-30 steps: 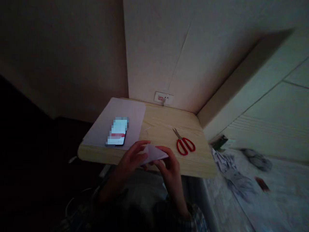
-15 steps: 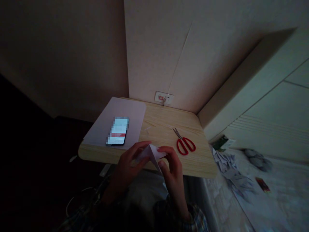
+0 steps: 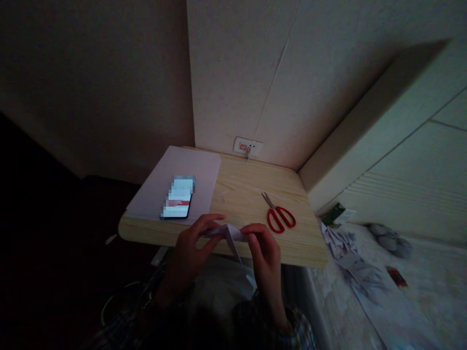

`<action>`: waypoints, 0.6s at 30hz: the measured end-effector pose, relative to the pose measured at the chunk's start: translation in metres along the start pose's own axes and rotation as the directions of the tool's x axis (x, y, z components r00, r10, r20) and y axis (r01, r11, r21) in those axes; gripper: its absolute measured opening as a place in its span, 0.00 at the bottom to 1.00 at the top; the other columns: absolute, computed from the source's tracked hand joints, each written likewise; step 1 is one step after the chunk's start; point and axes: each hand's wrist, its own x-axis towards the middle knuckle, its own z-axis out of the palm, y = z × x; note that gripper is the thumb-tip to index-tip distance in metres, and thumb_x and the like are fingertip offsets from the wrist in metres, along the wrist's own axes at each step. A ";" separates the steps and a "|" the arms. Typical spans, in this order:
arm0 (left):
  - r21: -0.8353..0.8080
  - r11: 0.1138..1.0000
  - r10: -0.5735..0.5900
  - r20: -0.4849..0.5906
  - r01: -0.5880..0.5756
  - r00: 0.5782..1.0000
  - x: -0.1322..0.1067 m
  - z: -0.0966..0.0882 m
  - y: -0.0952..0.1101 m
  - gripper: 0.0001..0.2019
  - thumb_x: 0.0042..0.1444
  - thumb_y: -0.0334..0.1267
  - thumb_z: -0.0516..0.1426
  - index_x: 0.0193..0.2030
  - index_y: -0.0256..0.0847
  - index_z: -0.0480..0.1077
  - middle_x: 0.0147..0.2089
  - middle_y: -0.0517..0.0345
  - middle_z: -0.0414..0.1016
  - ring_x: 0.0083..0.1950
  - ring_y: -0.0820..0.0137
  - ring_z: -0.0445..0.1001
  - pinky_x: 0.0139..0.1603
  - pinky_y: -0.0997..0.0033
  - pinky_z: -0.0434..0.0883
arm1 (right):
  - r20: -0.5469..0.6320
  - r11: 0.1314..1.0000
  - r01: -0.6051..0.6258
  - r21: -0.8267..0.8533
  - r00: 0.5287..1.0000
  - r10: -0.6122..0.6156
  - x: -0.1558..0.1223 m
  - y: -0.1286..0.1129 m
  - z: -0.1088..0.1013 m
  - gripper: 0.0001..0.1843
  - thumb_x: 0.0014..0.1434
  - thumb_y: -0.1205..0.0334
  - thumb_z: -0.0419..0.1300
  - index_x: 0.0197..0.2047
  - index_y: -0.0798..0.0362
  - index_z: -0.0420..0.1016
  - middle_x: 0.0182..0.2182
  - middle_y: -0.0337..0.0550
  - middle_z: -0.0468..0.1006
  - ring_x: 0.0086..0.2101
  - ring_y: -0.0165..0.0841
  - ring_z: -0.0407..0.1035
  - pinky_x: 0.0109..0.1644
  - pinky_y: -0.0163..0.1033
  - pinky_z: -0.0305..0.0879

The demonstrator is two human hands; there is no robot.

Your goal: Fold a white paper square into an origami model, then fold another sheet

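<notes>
A small folded piece of white paper [image 3: 230,234] is held between both my hands at the near edge of a light wooden table [image 3: 241,189]. My left hand [image 3: 189,248] pinches its left side with fingers curled. My right hand [image 3: 264,248] pinches its right side with thumb and fingertips. A pointed flap of the paper hangs down between the hands. Red-handled scissors [image 3: 278,216] lie shut on the table just right of my right hand.
A lit phone [image 3: 177,201] lies on a white paper sheet [image 3: 193,167] at the table's left. A wall socket [image 3: 247,146] sits behind the table. Crumpled paper scraps [image 3: 346,257] and small items lie on the pale surface to the right.
The paper has gone from a broad flat triangle to a narrower fold with a flap pointing down. Both hands have shifted slightly lower and closer to me.
</notes>
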 end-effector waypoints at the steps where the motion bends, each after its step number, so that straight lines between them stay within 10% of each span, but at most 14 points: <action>1: 0.034 0.999 0.024 -0.008 -0.024 1.000 0.000 0.000 0.001 0.08 0.54 0.30 0.61 0.41 0.44 0.74 0.35 0.64 0.79 0.38 0.73 0.78 0.42 0.78 0.73 | 0.007 1.000 0.009 -0.003 1.000 -0.009 0.000 -0.001 0.000 0.06 0.61 0.62 0.56 0.34 0.50 0.74 0.29 0.37 0.75 0.33 0.31 0.69 0.38 0.34 0.64; 18: 0.170 0.962 0.217 0.000 -0.214 0.976 0.004 -0.003 0.009 0.09 0.53 0.26 0.56 0.30 0.43 0.74 0.42 0.57 0.76 0.46 0.67 0.75 0.49 0.68 0.70 | 0.236 0.969 0.176 -0.176 0.963 -0.133 0.003 -0.010 0.000 0.03 0.56 0.62 0.64 0.36 0.51 0.75 0.34 0.41 0.75 0.37 0.35 0.69 0.41 0.39 0.64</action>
